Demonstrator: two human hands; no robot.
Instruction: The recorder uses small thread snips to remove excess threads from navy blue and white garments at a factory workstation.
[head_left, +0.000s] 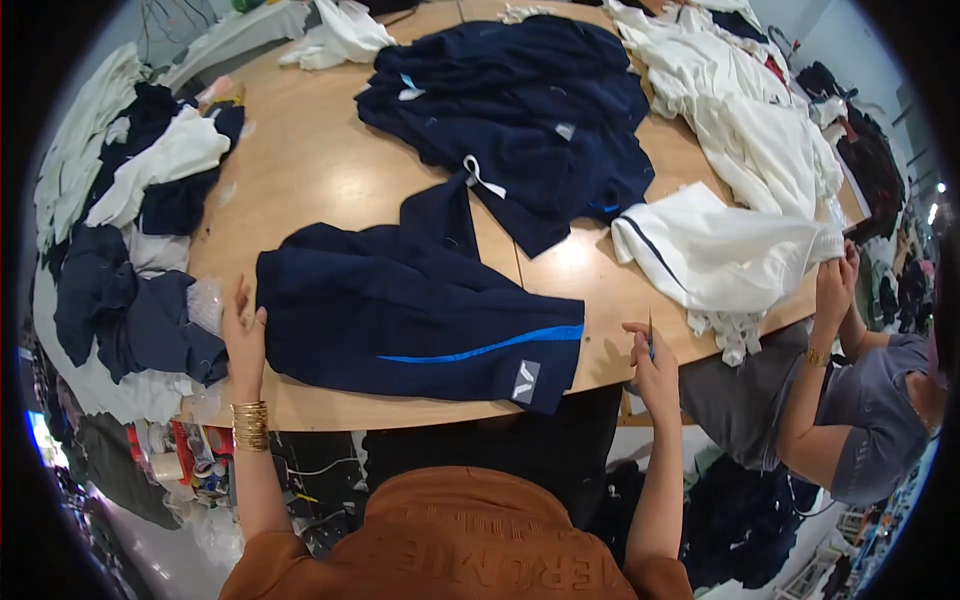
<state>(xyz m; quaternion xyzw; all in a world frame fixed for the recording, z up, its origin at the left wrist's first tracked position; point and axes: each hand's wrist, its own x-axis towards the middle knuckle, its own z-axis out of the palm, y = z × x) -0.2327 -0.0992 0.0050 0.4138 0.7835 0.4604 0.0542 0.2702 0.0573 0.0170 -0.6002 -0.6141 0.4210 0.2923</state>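
Observation:
A pair of navy trousers (390, 300) lies folded flat on the table in front of me. A bright blue stripe (480, 346) and a grey patch with a white mark (524, 383) show on its near right part. At its left end is my left hand (244, 335), fingers stretched and apart, holding nothing; whether it touches the cloth I cannot tell. My right hand (655, 380), off the right end, is closed around a small thin pointed blade with a blue handle (652, 348). The blade points away from me.
A heap of navy garments (500, 90) lies beyond on the wooden table (310, 150). White garments (735, 130) spread along the right, where a co-worker's hands (836, 280) hold a white piece (730, 245). Mixed white and navy clothes (140, 310) pile along the left edge.

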